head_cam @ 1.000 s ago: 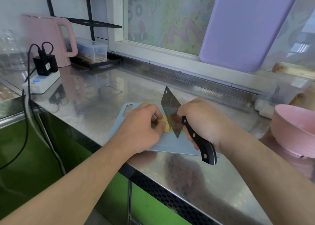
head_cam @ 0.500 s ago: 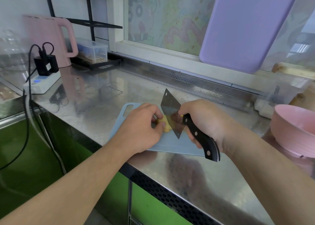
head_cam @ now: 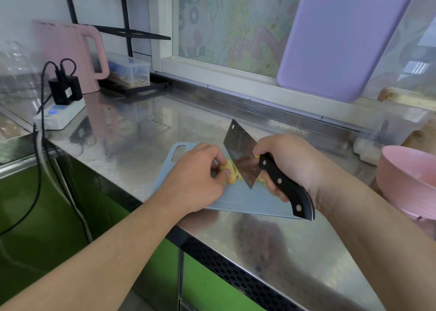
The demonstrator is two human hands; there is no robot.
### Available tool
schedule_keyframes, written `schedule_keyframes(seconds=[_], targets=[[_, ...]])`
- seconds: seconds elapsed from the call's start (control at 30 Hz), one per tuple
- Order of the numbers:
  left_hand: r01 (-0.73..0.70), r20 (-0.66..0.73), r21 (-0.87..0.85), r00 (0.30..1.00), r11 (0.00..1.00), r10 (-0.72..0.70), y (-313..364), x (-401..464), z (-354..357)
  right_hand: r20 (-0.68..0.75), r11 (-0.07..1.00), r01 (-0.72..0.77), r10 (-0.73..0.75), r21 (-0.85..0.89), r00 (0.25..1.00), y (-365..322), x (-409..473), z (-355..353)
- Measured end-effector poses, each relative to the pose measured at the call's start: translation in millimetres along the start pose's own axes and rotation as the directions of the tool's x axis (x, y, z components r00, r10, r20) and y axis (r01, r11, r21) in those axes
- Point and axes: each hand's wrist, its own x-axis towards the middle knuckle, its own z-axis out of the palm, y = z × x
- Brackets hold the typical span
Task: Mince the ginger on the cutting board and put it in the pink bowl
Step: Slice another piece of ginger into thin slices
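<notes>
1. Ginger point(head_cam: 228, 172) lies on the blue cutting board point(head_cam: 238, 198) at the near edge of the steel counter point(head_cam: 141, 131), a pale yellow lump with a few cut slices just to its right.
2. Left hand point(head_cam: 198, 178) is curled over the lump, fingertips and thumb pinching it against the board from the left side.
3. Right hand point(head_cam: 290, 162) is wrapped firmly round the black handle of the cleaver point(head_cam: 240, 155); the blade stands nearly upright, its edge down among the slices, touching or just beside the lump's right face.
4. Judged step: slicing. The piece is only partly cut and nothing is minced, so the task stands at an early stage.
5. Judged next move: further slices through the lump, with the left fingertips kept tucked away from the blade, then cross-cutting to a fine mince.
6. Pink bowl point(head_cam: 408, 181) sits on the counter well to the right of the board, apart from both hands. What it holds cannot be told.
7. Farther back stand a pink kettle point(head_cam: 70, 53) and a power strip point(head_cam: 60, 117) at the left, and a purple board point(head_cam: 342, 39) leaning at the window.
</notes>
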Motion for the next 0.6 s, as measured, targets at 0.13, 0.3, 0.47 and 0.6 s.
schedule_keyframes(seconds=[0.13,0.3,0.47,0.6], targets=[[0.004,0.002,0.004,1.0,1.0,-0.004,0.1,0.5,0.4,0.024,1.0,-0.018,0.019,-0.024,1.0,2.1,1.7,2.5],[0.004,0.005,0.002,1.0,1.0,-0.004,-0.5,0.8,0.4,0.045,0.998,-0.065,0.066,-0.017,0.997,3.1,4.6,0.1],[0.0,0.0,0.006,1.0,1.0,0.0,-1.0,1.3,1.1,0.037,0.997,-0.079,0.078,0.0,0.996,2.2,2.7,-3.1],[-0.008,-0.004,0.022,1.0,1.0,0.008,-2.0,2.2,1.4,-0.02,1.0,-0.021,0.021,0.015,1.0,-0.2,-0.5,-5.8]])
